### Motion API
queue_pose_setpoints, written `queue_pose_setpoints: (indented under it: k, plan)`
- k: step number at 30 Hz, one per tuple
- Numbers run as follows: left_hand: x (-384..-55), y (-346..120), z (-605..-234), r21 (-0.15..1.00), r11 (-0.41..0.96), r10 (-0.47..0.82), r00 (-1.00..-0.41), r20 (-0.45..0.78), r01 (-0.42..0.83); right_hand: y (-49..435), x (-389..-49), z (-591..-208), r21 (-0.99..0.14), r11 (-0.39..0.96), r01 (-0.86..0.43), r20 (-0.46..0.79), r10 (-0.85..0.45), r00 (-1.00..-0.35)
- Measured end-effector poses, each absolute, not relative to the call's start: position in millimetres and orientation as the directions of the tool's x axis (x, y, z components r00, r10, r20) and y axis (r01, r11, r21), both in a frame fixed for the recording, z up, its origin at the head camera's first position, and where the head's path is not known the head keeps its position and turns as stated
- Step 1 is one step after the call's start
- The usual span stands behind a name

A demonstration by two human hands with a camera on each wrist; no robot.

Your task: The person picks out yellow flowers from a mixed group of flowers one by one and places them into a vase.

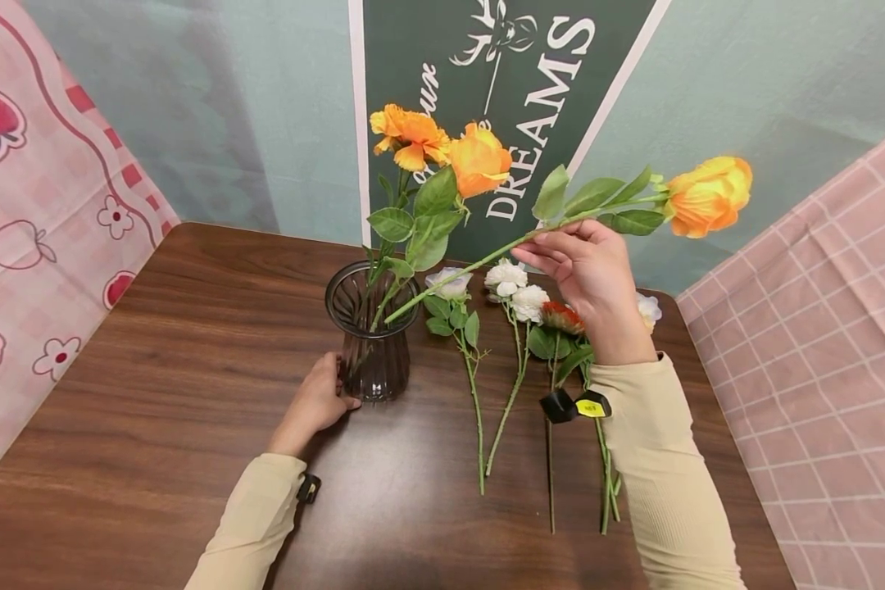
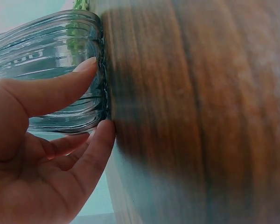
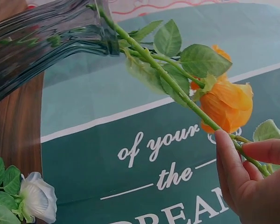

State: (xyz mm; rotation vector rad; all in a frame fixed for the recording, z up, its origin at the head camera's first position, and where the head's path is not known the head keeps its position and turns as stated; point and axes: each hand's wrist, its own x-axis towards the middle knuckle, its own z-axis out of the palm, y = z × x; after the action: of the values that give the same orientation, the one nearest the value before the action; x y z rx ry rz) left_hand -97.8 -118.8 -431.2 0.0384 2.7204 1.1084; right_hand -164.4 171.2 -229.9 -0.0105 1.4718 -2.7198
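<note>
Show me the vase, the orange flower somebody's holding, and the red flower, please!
Vase [image 1: 376, 356], head view: on its see-through side.
Held orange flower [image 1: 710, 198], head view: on its petals.
Red flower [image 1: 562, 318], head view: on its petals.

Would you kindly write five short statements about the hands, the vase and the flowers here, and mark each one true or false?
1. The right hand holds a yellow-orange rose. True.
2. The left hand grips a white flower. False: it holds the glass vase near its base.
3. Two orange flowers rise from the vase's mouth. True.
4. The vase lies on its side. False: it stands upright on the table.
5. The red flower is in the vase. False: it lies on the table, to the right of the vase in the head view.
</note>
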Motion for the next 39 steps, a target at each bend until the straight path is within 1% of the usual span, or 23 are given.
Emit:
queue_pose_setpoints:
  k: [10, 28, 39]
  plan:
    - [-97.7, -119.0, -431.8, 0.692, 0.72, 0.098, -0.978, -0.182, -0.056, 157.4, -169.1, -234.2, -0.864, -0.499, 0.067, -0.05, -0.046, -0.998]
    - [-98.4, -119.2, -431.7, 0.69, 0.722, 0.099, -0.98, -0.175, -0.051, 143.3, -175.1, -240.2, -0.904, -0.422, 0.069, -0.017, -0.124, -0.992]
    - [-98.4, -119.1, -431.7, 0.682, 0.729, 0.101, -0.976, -0.191, -0.058, 136.3, -178.3, -239.9, -0.92, -0.388, 0.044, 0.022, -0.164, -0.986]
